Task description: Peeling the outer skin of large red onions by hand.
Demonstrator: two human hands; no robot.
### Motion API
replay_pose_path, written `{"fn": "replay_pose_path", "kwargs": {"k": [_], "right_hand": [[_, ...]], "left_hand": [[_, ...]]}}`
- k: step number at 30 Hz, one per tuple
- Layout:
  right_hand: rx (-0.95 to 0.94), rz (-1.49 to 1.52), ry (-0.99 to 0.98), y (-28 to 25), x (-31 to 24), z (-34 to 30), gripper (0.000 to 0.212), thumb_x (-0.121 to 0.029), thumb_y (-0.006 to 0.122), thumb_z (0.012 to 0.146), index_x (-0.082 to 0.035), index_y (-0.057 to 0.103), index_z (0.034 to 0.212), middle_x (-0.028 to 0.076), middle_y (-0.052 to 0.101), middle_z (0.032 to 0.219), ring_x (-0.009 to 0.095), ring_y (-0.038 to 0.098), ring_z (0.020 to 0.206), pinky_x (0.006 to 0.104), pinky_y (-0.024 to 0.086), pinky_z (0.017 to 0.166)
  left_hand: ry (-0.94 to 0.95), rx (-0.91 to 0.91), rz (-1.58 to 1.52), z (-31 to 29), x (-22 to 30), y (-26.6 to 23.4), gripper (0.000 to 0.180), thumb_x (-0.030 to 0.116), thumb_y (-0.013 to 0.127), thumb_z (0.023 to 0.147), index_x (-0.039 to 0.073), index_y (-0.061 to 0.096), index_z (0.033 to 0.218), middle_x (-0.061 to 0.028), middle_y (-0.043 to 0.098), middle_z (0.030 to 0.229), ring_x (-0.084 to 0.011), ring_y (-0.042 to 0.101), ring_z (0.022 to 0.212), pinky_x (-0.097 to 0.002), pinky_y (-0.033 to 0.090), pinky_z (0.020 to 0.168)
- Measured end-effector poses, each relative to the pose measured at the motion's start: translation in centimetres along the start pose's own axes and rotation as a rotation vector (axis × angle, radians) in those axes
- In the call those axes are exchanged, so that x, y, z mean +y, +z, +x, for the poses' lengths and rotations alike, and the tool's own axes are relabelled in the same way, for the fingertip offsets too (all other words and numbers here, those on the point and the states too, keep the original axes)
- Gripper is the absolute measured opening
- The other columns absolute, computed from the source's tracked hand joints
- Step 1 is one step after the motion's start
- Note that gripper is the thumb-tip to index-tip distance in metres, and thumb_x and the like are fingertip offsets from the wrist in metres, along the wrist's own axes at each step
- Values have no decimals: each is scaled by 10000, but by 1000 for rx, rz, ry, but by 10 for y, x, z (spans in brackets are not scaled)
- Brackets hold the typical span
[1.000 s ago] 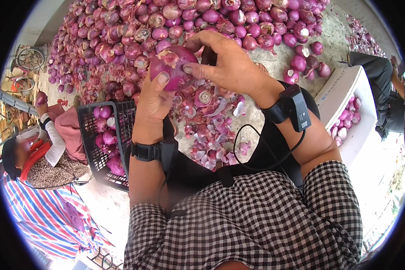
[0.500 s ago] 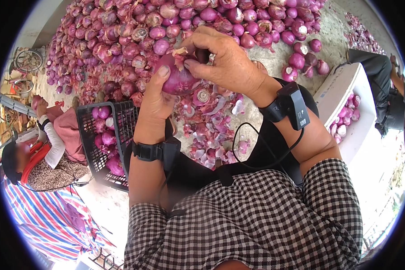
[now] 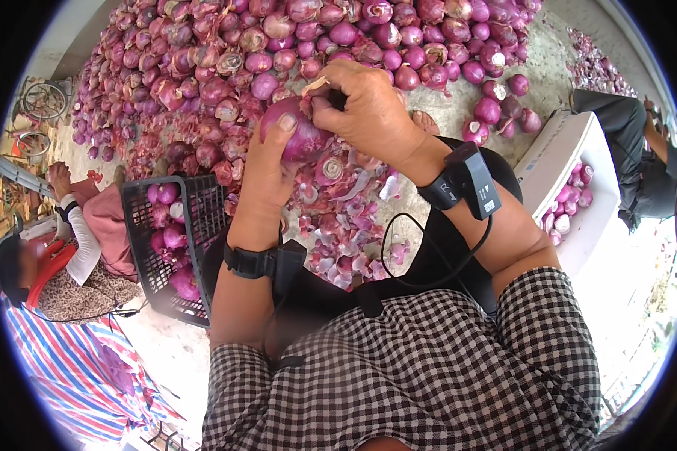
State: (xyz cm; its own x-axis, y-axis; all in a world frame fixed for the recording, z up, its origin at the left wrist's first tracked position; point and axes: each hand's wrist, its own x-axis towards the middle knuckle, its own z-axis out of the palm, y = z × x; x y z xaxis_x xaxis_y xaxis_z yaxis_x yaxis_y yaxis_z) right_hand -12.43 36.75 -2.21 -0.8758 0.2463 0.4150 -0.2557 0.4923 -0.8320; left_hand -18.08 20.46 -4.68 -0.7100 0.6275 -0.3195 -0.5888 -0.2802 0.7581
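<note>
My left hand [image 3: 269, 161] is closed around a large red onion [image 3: 307, 141], its thumb pressed on the side of the bulb. Against the top of the same onion, my right hand [image 3: 374, 114] is closed in a pinch on a strip of dry papery skin [image 3: 316, 86] at the neck. The bulb beneath looks glossy purple. Its underside is hidden by my left palm. Below the hands, loose onion skins [image 3: 346, 218] lie scattered on the floor between my legs.
A big heap of red onions [image 3: 196, 75] spreads ahead. On the left stands a black plastic crate [image 3: 208, 207] with onions inside; on the right, a white box [image 3: 601, 158] holds more. One person [image 3: 102, 240] sits at the left, another [image 3: 616, 113] at the right. A cable [image 3: 387, 248] loops near my right forearm.
My right hand's pinch has lifted slightly from the bulb, with the dry skin strip drawn up and away. The left hand still grips the onion. The whole view has shifted a little.
</note>
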Motion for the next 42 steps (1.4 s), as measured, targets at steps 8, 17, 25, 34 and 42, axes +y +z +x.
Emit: {"fn": "replay_pose_path", "kwargs": {"k": [8,17,25,34,42], "right_hand": [[11,-15,41,3,5,2,164,-51,659,723,20,624,867,147,594,730,223,614,685,330,488,635],[-208,316,180,-11,2,6,109,-32,641,786,17,626,881,45,613,723,98,576,694,263,473,643],[-298,246,178,-9,14,-3,208,39,583,799,11,604,1004,35,652,828,73,586,749,225,479,688],[-172,71,66,-4,4,-4,332,55,542,744,-5,571,1069,45,625,824,71,595,748,232,477,656],[-387,236,108,-16,3,0,248,7,617,818,-27,573,1060,23,605,929,72,566,854,230,464,718]], "left_hand": [[21,15,37,0,2,1,526,274,687,812,12,481,1220,-101,581,1103,-205,605,976,-358,513,862],[-10,23,60,-1,10,-5,564,310,689,804,25,468,1237,-108,564,1139,-220,605,982,-371,540,813],[-50,-65,97,-3,7,-8,469,325,616,872,9,504,1200,-93,584,1102,-187,597,983,-343,519,829],[-107,-165,29,-2,8,-9,474,357,572,892,7,508,1204,-94,586,1114,-194,598,1002,-354,499,880],[-120,-128,-57,-2,12,-7,484,387,525,915,1,511,1206,-132,606,1124,-237,624,994,-387,525,857]]}}
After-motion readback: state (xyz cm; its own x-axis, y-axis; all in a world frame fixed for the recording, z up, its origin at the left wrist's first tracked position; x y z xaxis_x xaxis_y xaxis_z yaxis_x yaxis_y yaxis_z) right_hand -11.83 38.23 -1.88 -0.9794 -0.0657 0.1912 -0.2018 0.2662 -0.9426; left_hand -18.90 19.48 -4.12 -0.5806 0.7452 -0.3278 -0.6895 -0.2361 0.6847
